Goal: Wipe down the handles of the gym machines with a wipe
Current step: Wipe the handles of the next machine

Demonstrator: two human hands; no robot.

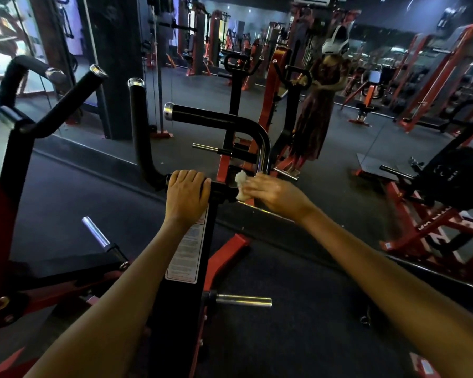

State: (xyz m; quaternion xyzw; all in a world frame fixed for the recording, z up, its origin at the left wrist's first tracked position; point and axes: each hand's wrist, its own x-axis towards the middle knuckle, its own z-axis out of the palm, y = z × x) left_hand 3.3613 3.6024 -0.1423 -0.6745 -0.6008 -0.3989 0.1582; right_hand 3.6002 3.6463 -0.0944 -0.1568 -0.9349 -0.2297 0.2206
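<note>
Left hand (186, 192) clenched around black handle bar (221, 187); right hand (271, 192) grasping white wipe (241, 184) (crumpled) against it.

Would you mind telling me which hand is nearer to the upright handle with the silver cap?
Left. The left hand grips the crossbar beside the upright handle's base; the right hand holds the wipe farther right.

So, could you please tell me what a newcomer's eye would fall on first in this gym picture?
The two bare hands at centre draw the eye first: the left hand grips the black crossbar of the machine, while the right hand presses a crumpled white wipe against it. Above them two black handles with chrome end caps stand out, an upright one and a horizontal one. Behind, a wall mirror shows the person's reflection.
</note>
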